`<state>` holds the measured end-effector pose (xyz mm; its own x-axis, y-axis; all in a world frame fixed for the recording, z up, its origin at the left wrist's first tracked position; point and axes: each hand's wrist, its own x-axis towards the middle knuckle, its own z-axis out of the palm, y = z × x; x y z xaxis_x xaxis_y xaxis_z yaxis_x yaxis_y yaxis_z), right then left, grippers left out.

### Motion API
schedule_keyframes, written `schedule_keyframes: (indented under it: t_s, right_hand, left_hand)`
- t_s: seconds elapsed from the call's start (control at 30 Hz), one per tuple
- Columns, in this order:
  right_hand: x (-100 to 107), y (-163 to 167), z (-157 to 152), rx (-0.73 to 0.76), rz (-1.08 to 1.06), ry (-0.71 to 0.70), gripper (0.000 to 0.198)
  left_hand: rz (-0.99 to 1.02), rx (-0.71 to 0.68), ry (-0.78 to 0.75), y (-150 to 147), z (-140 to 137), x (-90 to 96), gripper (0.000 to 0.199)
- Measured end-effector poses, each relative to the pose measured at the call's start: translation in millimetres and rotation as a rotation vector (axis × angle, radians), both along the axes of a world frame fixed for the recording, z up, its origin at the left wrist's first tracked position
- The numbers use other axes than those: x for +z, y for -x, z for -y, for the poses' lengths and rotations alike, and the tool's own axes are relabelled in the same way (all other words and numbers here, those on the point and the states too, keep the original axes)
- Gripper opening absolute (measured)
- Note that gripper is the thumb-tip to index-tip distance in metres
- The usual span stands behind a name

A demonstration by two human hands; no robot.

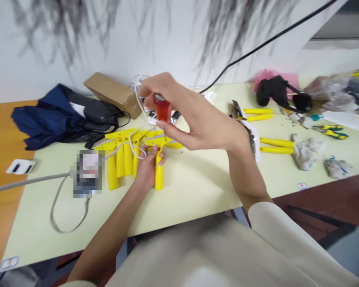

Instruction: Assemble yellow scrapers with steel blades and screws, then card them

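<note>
My right hand [200, 117] is closed around the red handle of a screwdriver [163, 111], held upright with its shaft pointing down. Below it, my left hand [146, 169] grips a yellow T-shaped plastic handle [158, 173] on the tabletop. The screwdriver's tip is over the top of this handle; whether it sits in a screw is too small to tell. Just left of my left hand lie several similar yellow handles [119, 159] side by side. A white cable [131, 145] loops across them.
A blurred phone-like device [88, 173] with a grey cord lies left. Behind are a dark blue cloth [52, 117] and a cardboard box [113, 93]. To the right lie yellow-handled tools [277, 146], pliers [332, 130], crumpled gloves [305, 151] and a black strapped item [283, 93].
</note>
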<state>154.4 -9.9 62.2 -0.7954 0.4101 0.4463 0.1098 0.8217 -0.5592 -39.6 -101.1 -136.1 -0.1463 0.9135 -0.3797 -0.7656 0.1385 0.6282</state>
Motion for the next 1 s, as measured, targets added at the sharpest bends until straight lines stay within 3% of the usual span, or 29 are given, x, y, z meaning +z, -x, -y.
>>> schedule_keyframes:
  t_s: [0.1, 0.23, 0.43, 0.53, 0.63, 0.83, 1.0]
  right_hand:
    - [5, 2, 0, -0.006, 0.022, 0.07, 0.036]
    - [5, 4, -1, -0.177, 0.18, -0.037, 0.032]
    - [0, 2, -1, -0.058, 0.062, -0.04, 0.051]
    - [-3, 5, -6, -0.157, 0.127, -0.048, 0.04]
    - [-5, 7, -6, -0.208, 0.115, -0.082, 0.041]
    - [-11, 3, -1, -0.025, -0.001, 0.019, 0.044]
    - [-20, 8, -11, -0.171, -0.059, -0.125, 0.041]
  left_hand:
    - [-0.011, -0.007, -0.022, 1, 0, -0.5, 0.048]
    - [-0.029, -0.026, -0.005, 1, 1, -0.1, 0.05]
    - [0.001, 0.002, 0.011, 0, 0, 2.5, 0.051]
    - [-0.004, -0.001, 0.002, -1, 0, 3.8, 0.05]
    - [-0.01, -0.013, -0.007, -2, 1, 2.7, 0.053]
    - [0.021, 0.007, -0.01, -1, -1, -1.8, 0.059]
    - [0.034, -0.001, -0.011, -2, -2, -0.9, 0.055]
